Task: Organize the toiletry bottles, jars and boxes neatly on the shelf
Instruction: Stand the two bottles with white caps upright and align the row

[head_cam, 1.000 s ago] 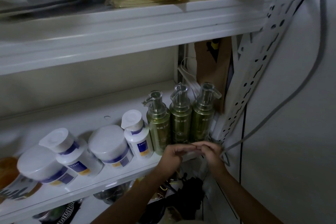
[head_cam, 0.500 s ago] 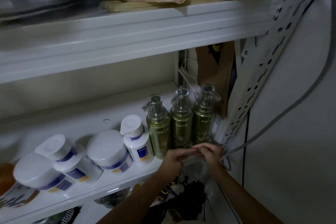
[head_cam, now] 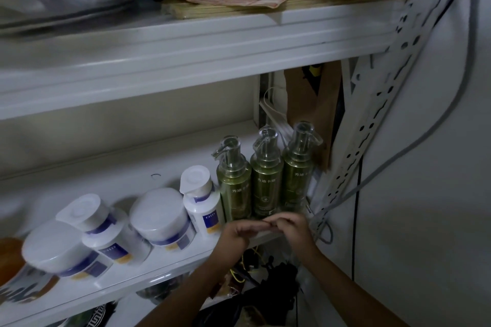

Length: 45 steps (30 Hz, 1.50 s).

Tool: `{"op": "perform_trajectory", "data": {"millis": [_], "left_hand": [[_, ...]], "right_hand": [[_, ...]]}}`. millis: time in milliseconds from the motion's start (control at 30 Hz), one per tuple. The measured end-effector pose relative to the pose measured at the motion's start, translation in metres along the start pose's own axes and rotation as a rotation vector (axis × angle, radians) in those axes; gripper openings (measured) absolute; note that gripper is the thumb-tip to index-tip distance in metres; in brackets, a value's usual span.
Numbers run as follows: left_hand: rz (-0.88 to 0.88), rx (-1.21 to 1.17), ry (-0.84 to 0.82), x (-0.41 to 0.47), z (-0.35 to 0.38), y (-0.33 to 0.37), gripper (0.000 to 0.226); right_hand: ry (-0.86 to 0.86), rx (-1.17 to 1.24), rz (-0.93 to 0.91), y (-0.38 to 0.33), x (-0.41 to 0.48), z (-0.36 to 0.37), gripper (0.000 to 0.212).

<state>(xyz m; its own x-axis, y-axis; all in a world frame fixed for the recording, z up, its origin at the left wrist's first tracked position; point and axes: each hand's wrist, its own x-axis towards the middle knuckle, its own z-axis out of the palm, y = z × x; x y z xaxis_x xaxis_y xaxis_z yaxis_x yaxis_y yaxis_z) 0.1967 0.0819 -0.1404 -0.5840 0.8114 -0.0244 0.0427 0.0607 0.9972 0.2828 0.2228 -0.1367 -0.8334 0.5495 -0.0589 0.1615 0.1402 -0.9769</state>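
Three green pump bottles [head_cam: 265, 180] stand side by side at the right end of the white shelf [head_cam: 148, 277]. Left of them stand a small white bottle [head_cam: 202, 200], a white jar [head_cam: 163, 216], another white bottle [head_cam: 102, 228] and a second white jar [head_cam: 59, 249]. My left hand [head_cam: 239, 233] and my right hand [head_cam: 292, 228] meet fingertip to fingertip at the shelf's front edge, just below the green bottles. The fingers are pinched together; whether anything small sits between them is not visible.
An upper shelf [head_cam: 186, 50] carries a white round frame, folded paper and a plastic bag. A perforated metal upright [head_cam: 372, 141] and a grey cable [head_cam: 425, 141] run down the right side. An orange object [head_cam: 10, 257] sits at the far left. Dark clutter lies below the shelf.
Both hands stay together at the shelf edge under the green bottles, shifted barely. The view has tilted slightly, so the shelf contents appear lower in frame.
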Motion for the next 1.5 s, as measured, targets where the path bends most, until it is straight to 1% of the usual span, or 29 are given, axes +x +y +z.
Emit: {"op": "perform_trajectory", "data": {"millis": [100,267,400,567,633,800,867,1000,1167,1267,1367,1433,1500], "left_hand": [[-0.029,-0.015,0.016,0.001,-0.001,0.001,0.060],[-0.024,-0.029,0.018,0.001,0.001,0.007,0.054],[-0.031,-0.001,0.029,0.003,0.001,0.012,0.047],[-0.029,-0.014,0.024,0.003,-0.002,0.011,0.049],[-0.026,-0.022,0.018,0.001,-0.002,0.012,0.050],[0.014,-0.017,0.041,-0.011,-0.009,0.011,0.065],[0.015,0.004,0.051,-0.012,-0.010,0.009,0.061],[-0.023,0.036,0.096,-0.007,-0.008,0.007,0.044],[-0.042,0.030,0.108,-0.005,-0.007,0.006,0.041],[-0.035,0.024,0.096,-0.005,-0.008,0.006,0.043],[0.003,0.018,0.039,-0.003,-0.002,0.007,0.057],[0.024,0.007,-0.024,0.003,0.009,0.010,0.060],[0.043,0.000,-0.051,0.011,0.020,0.011,0.057]], "right_hand": [[0.027,-0.015,0.016,0.000,0.005,0.005,0.029],[0.040,-0.033,0.028,0.002,0.008,0.006,0.027],[0.056,-0.059,0.003,0.002,0.011,0.008,0.028],[0.048,-0.058,0.013,0.006,0.011,0.008,0.038],[0.039,-0.054,0.013,0.007,0.010,0.007,0.036],[-0.005,-0.053,-0.033,0.006,0.008,0.015,0.025],[-0.006,-0.047,-0.036,0.005,0.010,0.019,0.024],[0.008,-0.064,-0.040,0.005,0.014,0.021,0.027],[0.000,-0.060,-0.018,0.006,0.016,0.019,0.028],[-0.015,-0.041,-0.008,0.002,0.014,0.016,0.028],[-0.003,-0.053,0.011,0.001,0.011,0.005,0.035],[0.046,-0.072,0.032,0.004,0.010,-0.007,0.047],[0.113,-0.060,0.046,0.006,0.011,-0.018,0.046]]}}
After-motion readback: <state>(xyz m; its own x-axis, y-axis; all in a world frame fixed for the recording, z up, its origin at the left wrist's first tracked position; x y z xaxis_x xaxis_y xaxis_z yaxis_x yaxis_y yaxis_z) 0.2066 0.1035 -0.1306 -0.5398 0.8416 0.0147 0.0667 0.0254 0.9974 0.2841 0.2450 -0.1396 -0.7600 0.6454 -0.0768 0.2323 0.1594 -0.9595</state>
